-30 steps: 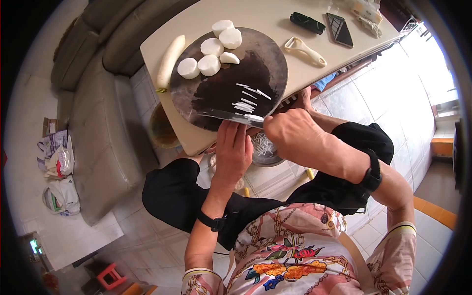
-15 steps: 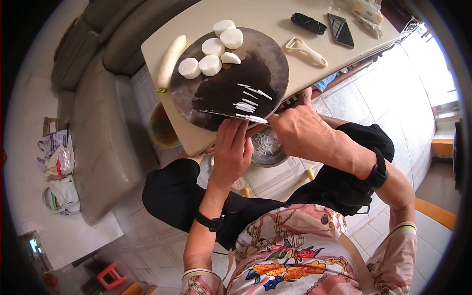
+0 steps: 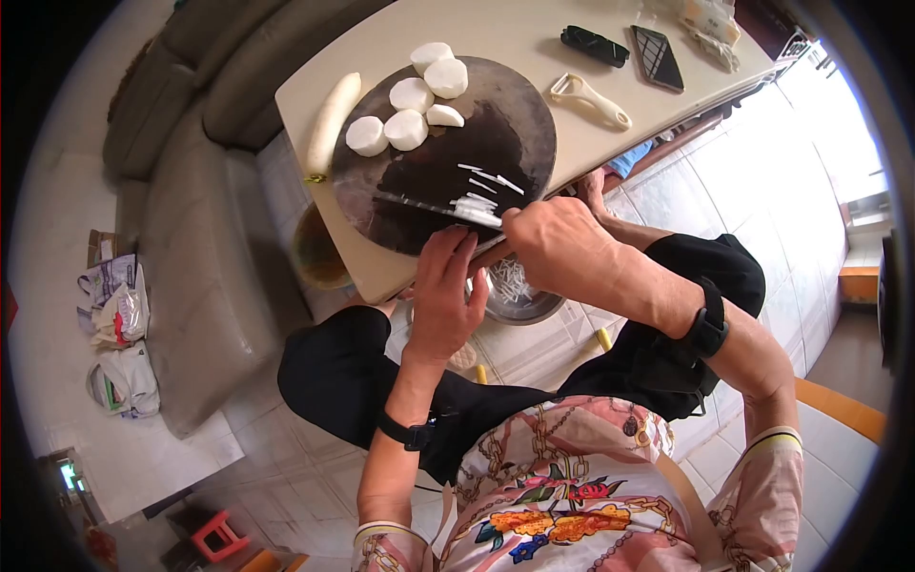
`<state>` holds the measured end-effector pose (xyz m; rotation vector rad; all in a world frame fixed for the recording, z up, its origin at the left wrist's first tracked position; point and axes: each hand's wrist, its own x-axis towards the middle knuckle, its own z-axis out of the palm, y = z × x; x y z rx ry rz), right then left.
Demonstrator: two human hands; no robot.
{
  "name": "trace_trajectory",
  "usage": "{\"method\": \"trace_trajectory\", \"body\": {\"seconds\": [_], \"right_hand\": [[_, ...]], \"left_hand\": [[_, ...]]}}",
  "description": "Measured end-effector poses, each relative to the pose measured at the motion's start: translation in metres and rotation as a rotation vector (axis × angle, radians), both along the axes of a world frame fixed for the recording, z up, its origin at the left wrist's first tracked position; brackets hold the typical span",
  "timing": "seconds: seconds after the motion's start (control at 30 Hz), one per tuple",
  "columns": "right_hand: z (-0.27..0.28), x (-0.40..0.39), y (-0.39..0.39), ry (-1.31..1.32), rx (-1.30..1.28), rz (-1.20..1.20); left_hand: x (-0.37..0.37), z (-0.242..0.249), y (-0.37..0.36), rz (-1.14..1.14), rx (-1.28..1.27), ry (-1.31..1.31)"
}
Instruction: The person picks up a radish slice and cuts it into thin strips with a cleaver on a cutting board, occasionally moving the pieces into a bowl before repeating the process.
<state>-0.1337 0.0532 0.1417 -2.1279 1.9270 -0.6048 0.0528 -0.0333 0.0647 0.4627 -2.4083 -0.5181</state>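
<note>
My right hand is closed round the handle of a kitchen knife, whose thin blade points left across the dark round chopping board. Against the far side of the blade lies a small pile of white radish strips, with a few loose strips beyond it. My left hand is at the board's near edge, fingertips together just on my side of the blade; what they press on is hidden. Several thick radish chunks sit at the far left of the board.
A whole white radish lies left of the board on the table. To the right are a peeler, a black case and a phone. Below the table edge stands a metal bowl holding white strips.
The knife has moved away from me and slightly left, up against the strips, which are now bunched closer together. My left hand has stayed nearly in place.
</note>
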Motion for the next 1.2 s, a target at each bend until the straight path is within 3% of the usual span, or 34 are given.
{"method": "trace_trajectory", "body": {"seconds": [0.03, 0.1, 0.17, 0.23, 0.3, 0.4, 0.47, 0.5, 0.7, 0.77, 0.8, 0.83, 0.9, 1.03, 1.1, 1.13, 1.2], "right_hand": [[-0.001, -0.002, 0.002, -0.013, -0.027, -0.057], [-0.001, -0.009, 0.012, -0.021, 0.065, -0.105], [-0.008, -0.017, 0.017, -0.243, 0.040, -0.142], [-0.003, -0.021, 0.018, -0.377, -0.063, -0.203], [0.010, -0.029, 0.017, -0.825, 0.338, -0.207], [0.015, -0.028, 0.018, -1.007, 0.397, -0.147], [0.013, -0.023, 0.019, -1.086, 0.413, -0.123], [0.008, -0.020, 0.020, -1.071, 0.359, -0.086], [0.005, -0.036, 0.028, -0.989, 0.369, -0.139], [0.019, -0.044, 0.031, -0.720, 0.354, -0.294], [0.017, -0.040, 0.033, -0.644, 0.144, -0.341], [0.012, -0.048, 0.034, -0.307, 0.053, -0.308], [0.008, -0.055, 0.034, -0.051, 0.062, -0.299], [0.006, -0.052, 0.024, 0.085, 0.150, -0.262], [-0.004, -0.051, 0.017, 0.161, 0.083, -0.182], [-0.009, -0.052, 0.015, 0.156, -0.115, -0.075], [-0.004, -0.051, 0.019, 0.139, -0.068, -0.035]], "left_hand": [[-0.001, 0.003, 0.002, 0.002, -0.004, 0.005], [-0.003, 0.012, 0.009, 0.155, 0.542, 0.157], [-0.007, 0.010, 0.006, 0.218, 0.667, 0.250], [-0.015, 0.015, 0.003, 0.265, 0.962, 0.555], [-0.021, 0.023, 0.002, 0.269, 1.085, 0.619], [-0.034, 0.026, 0.002, -0.002, 1.671, 0.819], [-0.036, 0.029, 0.004, -0.099, 1.789, 0.824], [-0.036, 0.031, 0.006, -0.195, 1.910, 0.810], [-0.032, 0.014, 0.012, -0.095, 1.987, 0.889], [-0.026, 0.014, 0.017, -0.100, 2.015, 0.950], [-0.021, 0.015, 0.021, -0.072, 2.053, 0.970], [-0.016, 0.015, 0.024, -0.045, 2.092, 0.986], [-0.010, 0.007, 0.026, -0.036, 2.112, 1.020], [-0.008, -0.017, 0.029, 0.127, 2.236, 1.030], [-0.009, -0.027, 0.029, 0.152, 2.289, 1.026], [-0.011, -0.029, 0.029, 0.158, 2.279, 1.020], [-0.011, -0.032, 0.029, 0.167, 2.270, 1.022]]}}
